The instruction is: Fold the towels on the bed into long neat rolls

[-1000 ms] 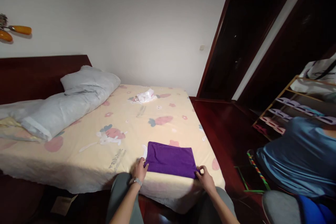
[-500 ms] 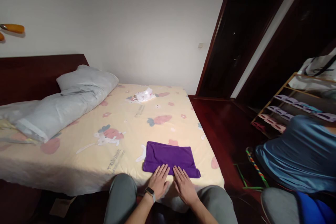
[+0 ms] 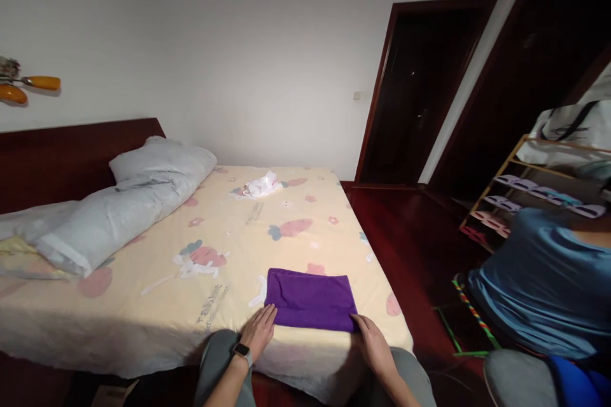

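High at far left on a pale wall (image 3: 267, 63), an orange wall ornament (image 3: 44, 82), cut off by the edge of the view; below, a dark headboard (image 3: 76, 162) and a rumpled grey quilt (image 3: 128, 213). Spread under the quilt and across the bed, a cream bedsheet (image 3: 167, 315) printed with rabbits and carrots. Near the bed's front edge, the left hand (image 3: 258, 329), with a watch (image 3: 242, 350) on its wrist: palm down, fingers loosely straight and close together, fingertips laid at the near left corner of a purple cloth (image 3: 311, 300). Farther back on the sheet, a crumpled white bundle (image 3: 262, 185), well apart from the cloth.

At center, the purple cloth itself, flat on the sheet close to the bed's front edge, softly creased toward its left side. Just shifted: both hands, from side by side on the middle of the near edge out to its two near corners, with the raised band along that edge no longer to be made out. Meaning for the work: a straighter near edge, tended from both ends.

Next, the right hand (image 3: 375, 344): fingers half curled, fingertips touching the near right corner. With both thumbs poorly seen, any pinch on either corner impossible to confirm. Beyond, a dark door (image 3: 422, 102), a slipper rack (image 3: 515, 151) and, at far right, another person (image 3: 541, 280) in a blue top.
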`<state>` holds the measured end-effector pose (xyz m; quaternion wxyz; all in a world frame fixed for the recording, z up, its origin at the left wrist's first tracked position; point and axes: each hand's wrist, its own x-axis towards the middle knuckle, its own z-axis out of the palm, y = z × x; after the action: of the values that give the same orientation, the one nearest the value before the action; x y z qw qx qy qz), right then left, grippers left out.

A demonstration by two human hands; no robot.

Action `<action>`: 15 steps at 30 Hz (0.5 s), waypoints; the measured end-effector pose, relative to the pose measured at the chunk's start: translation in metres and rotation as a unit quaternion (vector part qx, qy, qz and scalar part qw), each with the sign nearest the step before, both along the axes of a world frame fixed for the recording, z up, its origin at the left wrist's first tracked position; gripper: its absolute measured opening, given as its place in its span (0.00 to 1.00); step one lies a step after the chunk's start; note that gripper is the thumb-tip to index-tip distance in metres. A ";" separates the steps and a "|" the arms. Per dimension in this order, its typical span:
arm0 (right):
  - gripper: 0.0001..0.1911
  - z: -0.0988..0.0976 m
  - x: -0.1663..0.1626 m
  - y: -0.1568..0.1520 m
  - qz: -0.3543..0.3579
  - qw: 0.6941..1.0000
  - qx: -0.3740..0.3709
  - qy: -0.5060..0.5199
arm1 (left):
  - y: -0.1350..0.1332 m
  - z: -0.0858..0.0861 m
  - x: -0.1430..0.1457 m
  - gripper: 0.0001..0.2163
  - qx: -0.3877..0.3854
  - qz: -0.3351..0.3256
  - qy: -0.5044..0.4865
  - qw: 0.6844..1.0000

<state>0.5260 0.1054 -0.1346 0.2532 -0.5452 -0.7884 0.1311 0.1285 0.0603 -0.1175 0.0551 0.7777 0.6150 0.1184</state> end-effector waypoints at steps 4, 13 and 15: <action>0.27 0.020 0.013 0.003 0.031 0.998 -0.046 0.042 | 0.000 0.016 -0.005 0.25 -0.022 0.000 -0.031 0.999; 0.23 0.005 0.024 0.014 -0.043 0.960 -0.173 0.215 | -0.005 0.010 -0.005 0.17 -0.032 0.101 -0.173 0.979; 0.24 -0.002 0.018 0.021 -0.097 0.944 -0.196 0.245 | -0.001 -0.001 0.000 0.15 -0.017 0.176 -0.222 0.959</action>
<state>0.5443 0.1264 -0.1367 0.3381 -0.6092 -0.6038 0.3874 0.1286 0.0596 -0.1185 0.1817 0.6105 0.7159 0.2860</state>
